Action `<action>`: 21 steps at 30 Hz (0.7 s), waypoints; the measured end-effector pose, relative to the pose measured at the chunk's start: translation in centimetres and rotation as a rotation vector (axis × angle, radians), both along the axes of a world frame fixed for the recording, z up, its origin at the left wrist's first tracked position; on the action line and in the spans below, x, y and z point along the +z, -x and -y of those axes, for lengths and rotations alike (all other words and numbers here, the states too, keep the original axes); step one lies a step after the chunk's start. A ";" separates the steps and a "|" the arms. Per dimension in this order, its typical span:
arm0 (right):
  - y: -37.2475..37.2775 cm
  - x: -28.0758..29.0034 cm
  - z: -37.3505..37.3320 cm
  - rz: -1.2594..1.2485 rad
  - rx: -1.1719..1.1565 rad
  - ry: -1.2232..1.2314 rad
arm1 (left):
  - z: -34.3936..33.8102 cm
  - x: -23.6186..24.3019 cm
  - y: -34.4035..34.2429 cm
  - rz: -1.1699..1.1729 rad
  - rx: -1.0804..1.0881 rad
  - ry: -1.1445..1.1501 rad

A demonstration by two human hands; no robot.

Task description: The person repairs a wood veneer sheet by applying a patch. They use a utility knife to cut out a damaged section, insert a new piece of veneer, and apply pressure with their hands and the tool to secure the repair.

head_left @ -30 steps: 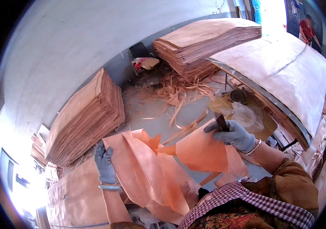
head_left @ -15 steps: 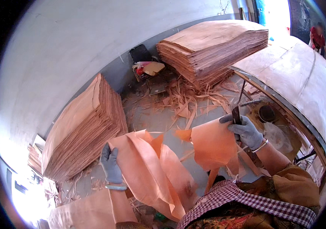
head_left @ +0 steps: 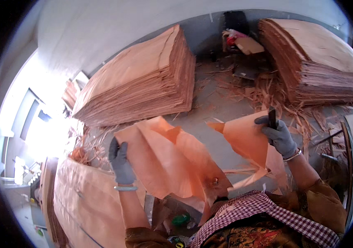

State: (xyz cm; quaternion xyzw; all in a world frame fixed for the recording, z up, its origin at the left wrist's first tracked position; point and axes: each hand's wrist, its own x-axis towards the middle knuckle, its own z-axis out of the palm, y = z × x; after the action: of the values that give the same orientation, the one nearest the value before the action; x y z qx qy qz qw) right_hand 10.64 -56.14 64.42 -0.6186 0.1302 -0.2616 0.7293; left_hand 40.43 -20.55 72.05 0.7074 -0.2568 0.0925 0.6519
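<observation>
My left hand (head_left: 121, 162), in a grey glove, is closed on the edge of a large, creased sheet of orange-tan wood veneer (head_left: 153, 159). The sheet hangs in folds in front of my body, with a dark knot near its lower right. In my right hand (head_left: 280, 138), also gloved, a smaller torn veneer piece (head_left: 246, 138) is pinched, its lower end curling. The same hand grips a knife (head_left: 272, 120); its dark upper end sticks up above the fingers, and the rest is hidden behind hand and veneer.
Tall veneer stacks stand ahead, one at the left (head_left: 143, 87) and one at the right (head_left: 321, 62). Scraps (head_left: 263, 91) litter the floor between them, near a dark chair (head_left: 236, 25). A veneer-covered surface (head_left: 85, 198) lies lower left; a table edge (head_left: 350, 165) is at right.
My view has turned left, so the stacks appear farther right and more of the lower-left veneer shows. Both hands keep their hold; the right-hand piece has tilted and curled.
</observation>
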 end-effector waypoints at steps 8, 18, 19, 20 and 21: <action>-18.2 0.6 1.7 0.014 0.151 0.058 | -5.4 3.0 -11.7 -0.021 0.085 0.174; -39.2 2.5 -0.2 -0.077 0.202 0.107 | -7.3 1.2 -32.5 -0.040 0.009 0.277; -40.5 2.3 -0.6 -0.080 0.189 0.104 | -7.0 0.7 -33.9 -0.038 0.034 0.246; -41.6 1.8 -0.7 -0.083 0.181 0.103 | -6.7 0.0 -35.4 -0.036 0.065 0.218; -43.0 1.5 -0.6 -0.078 0.170 0.107 | -5.5 -1.2 -37.7 -0.035 0.062 0.286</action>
State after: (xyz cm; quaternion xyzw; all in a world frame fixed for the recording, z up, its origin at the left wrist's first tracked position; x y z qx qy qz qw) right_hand 53.63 -55.58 65.96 -0.6752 0.0913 -0.1809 0.7092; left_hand 78.12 -15.00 70.81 0.6163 -0.2077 0.1358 0.7474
